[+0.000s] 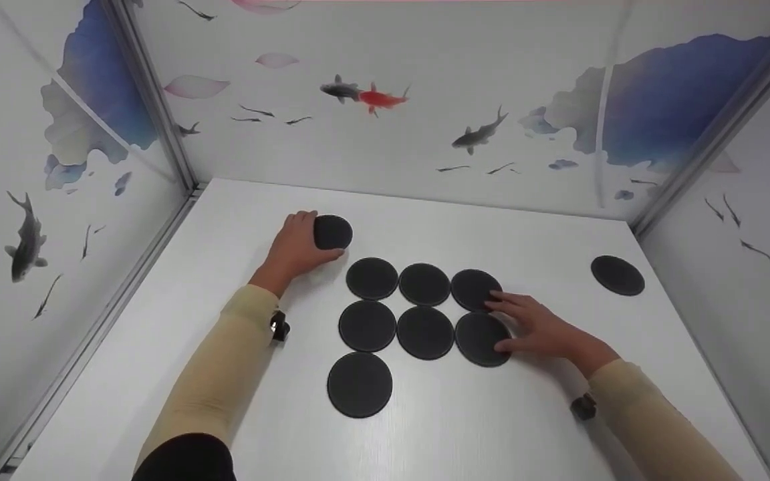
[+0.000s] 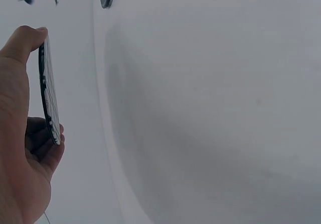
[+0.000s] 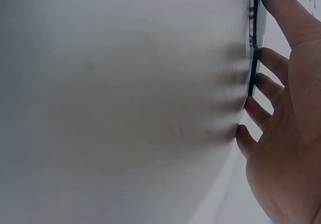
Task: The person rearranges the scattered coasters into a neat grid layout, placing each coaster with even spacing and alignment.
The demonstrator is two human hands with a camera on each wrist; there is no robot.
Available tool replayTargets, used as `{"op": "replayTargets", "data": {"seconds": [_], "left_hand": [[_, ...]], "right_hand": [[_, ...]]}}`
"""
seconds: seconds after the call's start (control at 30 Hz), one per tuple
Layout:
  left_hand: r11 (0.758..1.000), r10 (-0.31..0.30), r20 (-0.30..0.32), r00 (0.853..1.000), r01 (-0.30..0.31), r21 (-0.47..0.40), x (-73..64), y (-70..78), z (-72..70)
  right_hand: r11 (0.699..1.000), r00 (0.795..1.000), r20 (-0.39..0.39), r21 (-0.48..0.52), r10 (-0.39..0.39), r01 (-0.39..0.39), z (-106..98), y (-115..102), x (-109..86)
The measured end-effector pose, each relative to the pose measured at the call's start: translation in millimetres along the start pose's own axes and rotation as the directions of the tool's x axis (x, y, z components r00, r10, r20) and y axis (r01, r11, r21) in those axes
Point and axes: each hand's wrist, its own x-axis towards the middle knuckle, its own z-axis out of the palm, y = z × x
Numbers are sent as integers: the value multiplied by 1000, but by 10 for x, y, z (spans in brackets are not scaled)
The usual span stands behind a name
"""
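My left hand (image 1: 297,245) grips a black round coaster (image 1: 333,232) by its edge, thumb on one side and fingers on the other. Tilted on edge in the left wrist view, this coaster (image 2: 49,91) shows a pale underside with dark lines, lifted off the table. Two rows of three coasters lie flat together in mid-table. My right hand (image 1: 545,329) touches the right ends of both rows: fingertips rest on the far-row coaster (image 1: 473,288), the thumb on the near-row coaster (image 1: 480,341). In the right wrist view the right fingers (image 3: 271,91) are spread along the coaster edges.
Another coaster (image 1: 359,385) lies below the near row's left end, close to it. One more coaster (image 1: 617,275) sits apart near the right edge of the white table (image 1: 465,421). White panels (image 1: 385,153) painted with fish and petals enclose the back and sides.
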Motion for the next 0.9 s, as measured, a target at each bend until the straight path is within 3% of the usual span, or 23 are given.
{"op": "replayTargets", "data": {"seconds": [0.37, 0.9], "left_hand": [[990, 137, 29, 990, -137, -21, -202, 382, 9], [963, 271, 44, 962, -271, -9, -386, 716, -24]], "right_hand": [[1000, 1000, 1, -11, -11, 11, -1, -10, -6], [1000, 1000, -1, -17, -21, 21, 9, 6, 8]]}}
